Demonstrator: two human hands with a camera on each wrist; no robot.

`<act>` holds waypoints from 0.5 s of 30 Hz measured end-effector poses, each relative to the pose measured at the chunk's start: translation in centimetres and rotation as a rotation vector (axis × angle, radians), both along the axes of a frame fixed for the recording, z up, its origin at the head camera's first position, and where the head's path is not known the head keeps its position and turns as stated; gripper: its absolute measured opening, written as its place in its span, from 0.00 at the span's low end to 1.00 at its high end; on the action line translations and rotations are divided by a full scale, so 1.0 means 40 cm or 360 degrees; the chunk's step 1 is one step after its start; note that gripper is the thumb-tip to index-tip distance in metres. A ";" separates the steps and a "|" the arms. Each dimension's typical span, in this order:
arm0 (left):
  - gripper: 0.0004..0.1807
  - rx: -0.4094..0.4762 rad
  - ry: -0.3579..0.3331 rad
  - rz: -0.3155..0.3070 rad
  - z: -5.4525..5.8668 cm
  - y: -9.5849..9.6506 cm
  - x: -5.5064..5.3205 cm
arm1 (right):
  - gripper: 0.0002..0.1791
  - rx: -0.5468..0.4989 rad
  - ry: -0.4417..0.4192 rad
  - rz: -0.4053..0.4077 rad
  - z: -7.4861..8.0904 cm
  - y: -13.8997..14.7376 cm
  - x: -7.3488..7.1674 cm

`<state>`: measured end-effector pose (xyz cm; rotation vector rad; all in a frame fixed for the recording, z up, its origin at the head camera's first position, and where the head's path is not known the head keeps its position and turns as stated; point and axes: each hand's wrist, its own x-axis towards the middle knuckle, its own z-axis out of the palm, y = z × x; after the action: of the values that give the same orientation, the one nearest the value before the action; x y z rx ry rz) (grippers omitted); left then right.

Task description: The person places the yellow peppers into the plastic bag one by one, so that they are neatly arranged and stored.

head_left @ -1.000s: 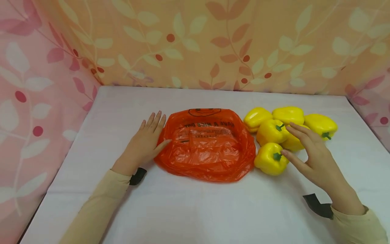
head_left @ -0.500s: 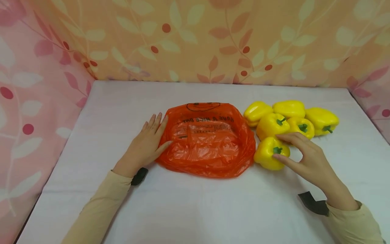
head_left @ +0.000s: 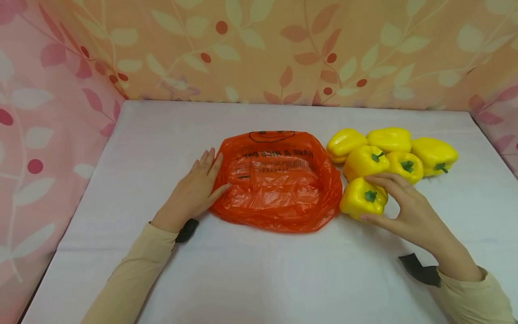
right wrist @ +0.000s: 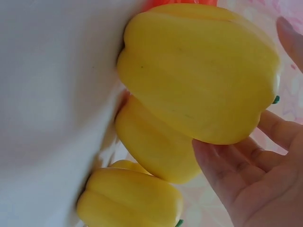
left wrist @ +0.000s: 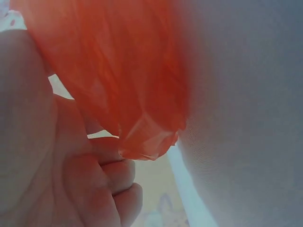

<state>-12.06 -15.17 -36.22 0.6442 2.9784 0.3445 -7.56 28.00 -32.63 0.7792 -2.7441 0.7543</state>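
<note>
A crumpled red plastic bag [head_left: 279, 189] with black print lies flat on the white-covered table. My left hand [head_left: 192, 191] rests at the bag's left edge, fingers stretched out together and thumb over the plastic. The nearest yellow bell pepper [head_left: 362, 200], stem facing me, sits against the bag's right side. Around this pepper my right hand [head_left: 413, 216] is spread, fingers at its far side and thumb at its near side. In the right wrist view the fingers [right wrist: 236, 165] touch the pepper, while the thumb [right wrist: 289, 40] stands a little apart from it.
Behind that pepper lie several more yellow bell peppers in a cluster, among them one at the far right [head_left: 433, 155] and one at the back [head_left: 388, 139]. Floral cloth [head_left: 259, 49] walls the table [head_left: 259, 274] at the back and sides.
My right hand has come down and left onto the nearest pepper, its thumb and fingers widening around it. The left hand stays on the bag. The head view has shifted slightly.
</note>
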 end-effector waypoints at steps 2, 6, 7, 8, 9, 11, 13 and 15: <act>0.44 -0.0009 -0.0007 -0.0002 -0.003 0.000 -0.001 | 0.47 0.0022 -0.0014 0.0012 0.002 0.002 0.001; 0.44 -0.0026 -0.0011 -0.0018 -0.007 0.000 -0.002 | 0.48 0.0038 -0.0008 0.0025 0.005 0.002 0.000; 0.44 -0.0028 -0.0015 -0.0021 -0.007 0.000 -0.002 | 0.48 0.0039 0.0002 0.0025 0.006 0.001 0.000; 0.44 -0.0027 -0.0018 -0.0022 -0.006 0.000 -0.002 | 0.47 0.0037 0.0011 0.0025 0.007 -0.001 -0.001; 0.43 -0.0027 -0.0020 -0.0024 -0.005 -0.001 -0.001 | 0.47 0.0036 0.0018 0.0022 0.007 -0.002 -0.001; 0.43 -0.0026 -0.0025 -0.0028 -0.003 -0.001 -0.001 | 0.47 0.0032 0.0030 0.0014 0.009 -0.004 -0.001; 0.43 -0.0026 -0.0020 -0.0033 -0.002 -0.002 -0.001 | 0.47 0.0027 0.0035 0.0007 0.011 -0.005 0.000; 0.43 -0.0025 -0.0012 -0.0037 -0.001 -0.002 -0.001 | 0.46 0.0021 0.0041 0.0002 0.014 -0.006 0.002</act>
<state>-12.12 -15.26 -36.26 0.6736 2.9608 0.3206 -7.49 27.74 -32.08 0.7878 -2.7288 0.7219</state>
